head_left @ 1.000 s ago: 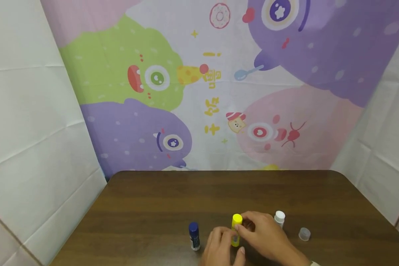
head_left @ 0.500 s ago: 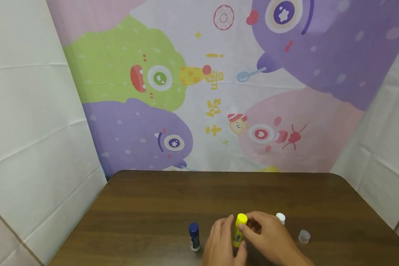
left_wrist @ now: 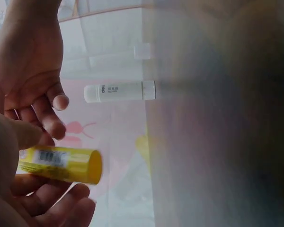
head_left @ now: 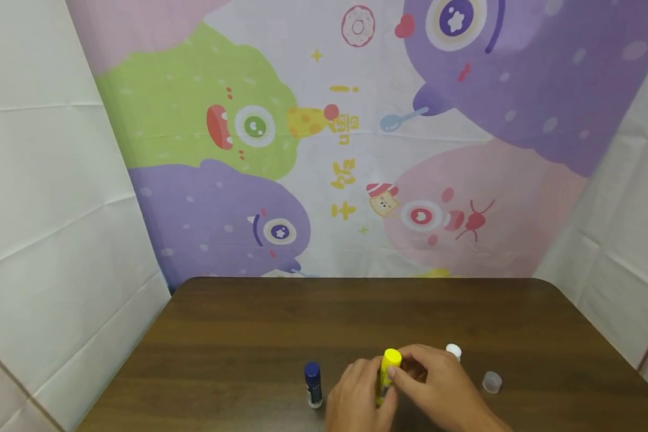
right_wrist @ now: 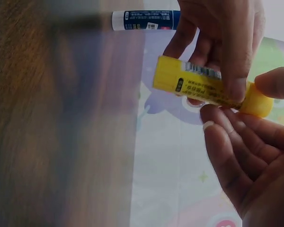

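A yellow glue stick point(head_left: 391, 360) with a barcode label is held between both hands, leaning slightly in the head view. My left hand point(head_left: 355, 396) grips its lower body, thumb on one side and fingers on the other. At the cap end, my right hand point(head_left: 437, 381) pinches the yellow cap point(right_wrist: 258, 100) between thumb and fingers. The left wrist view shows the bottom end of the glue stick point(left_wrist: 87, 165) sticking out past the left fingers. Behind the right hand, a white glue stick point(left_wrist: 123, 92) stands upright, mostly hidden in the head view.
To the left of the hands a dark blue glue stick point(head_left: 313, 384) stands upright on the brown table point(head_left: 237, 336). A small translucent cap point(head_left: 492, 382) sits on the right. A cartoon-printed cloth point(head_left: 351, 240) hangs behind the table's far edge.
The yellow glue stick has shifted slightly right and tilted. My left fingers, spread beside it half a second ago, have closed round its lower body. The right hand keeps its pinch near the top.
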The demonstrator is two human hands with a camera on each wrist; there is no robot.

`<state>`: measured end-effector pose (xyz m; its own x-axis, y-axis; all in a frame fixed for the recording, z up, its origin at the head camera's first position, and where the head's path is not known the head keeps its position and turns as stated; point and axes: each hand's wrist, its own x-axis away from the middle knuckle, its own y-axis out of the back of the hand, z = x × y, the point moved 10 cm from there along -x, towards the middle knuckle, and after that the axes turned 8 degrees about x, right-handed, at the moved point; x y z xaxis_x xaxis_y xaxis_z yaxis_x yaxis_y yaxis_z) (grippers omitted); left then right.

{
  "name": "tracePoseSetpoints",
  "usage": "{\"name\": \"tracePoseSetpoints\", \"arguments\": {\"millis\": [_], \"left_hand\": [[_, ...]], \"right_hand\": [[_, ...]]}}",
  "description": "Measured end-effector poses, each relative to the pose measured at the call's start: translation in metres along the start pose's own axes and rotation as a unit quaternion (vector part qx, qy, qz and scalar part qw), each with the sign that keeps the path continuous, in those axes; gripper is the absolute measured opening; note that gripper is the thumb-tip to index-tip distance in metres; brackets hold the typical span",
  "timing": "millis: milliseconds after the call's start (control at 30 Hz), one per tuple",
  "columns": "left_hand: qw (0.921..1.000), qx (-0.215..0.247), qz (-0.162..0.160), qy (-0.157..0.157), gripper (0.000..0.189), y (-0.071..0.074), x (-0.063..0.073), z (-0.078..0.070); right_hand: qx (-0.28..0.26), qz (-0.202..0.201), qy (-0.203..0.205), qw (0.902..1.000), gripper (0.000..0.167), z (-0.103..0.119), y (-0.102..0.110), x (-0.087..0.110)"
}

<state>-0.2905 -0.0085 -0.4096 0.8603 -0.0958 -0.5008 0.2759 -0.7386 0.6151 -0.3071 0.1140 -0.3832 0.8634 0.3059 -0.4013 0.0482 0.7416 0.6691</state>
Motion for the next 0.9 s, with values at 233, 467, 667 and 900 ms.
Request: {"name": "tracePoseSetpoints", "arguments": {"millis": [233,467,667,900], "left_hand": [[0.9996,-0.005,-0.015,-0.022,0.02,0.004,0.0,-0.003],[0.9997,0.004,-0.011,-0.023,0.018,0.005,-0.001,-0.007],[0.9988,-0.02,-0.01,-0.044,0.017,0.002,0.001,-0.013],[0.9955,-0.026,-0.026,-0.088,0.021,0.005,0.004,-0.02]], "right_hand": [[0.012,-0.011,0.029,0.9995,0.011,0.007,0.005,-0.001],[0.085,-0.036,0.047,0.9946,0.016,0.014,0.017,-0.008],[0.172,-0.011,0.02,0.9848,0.031,0.009,0.017,-0.008],[0.218,0.056,0.019,0.9742,0.044,0.003,0.005,-0.004]]}}
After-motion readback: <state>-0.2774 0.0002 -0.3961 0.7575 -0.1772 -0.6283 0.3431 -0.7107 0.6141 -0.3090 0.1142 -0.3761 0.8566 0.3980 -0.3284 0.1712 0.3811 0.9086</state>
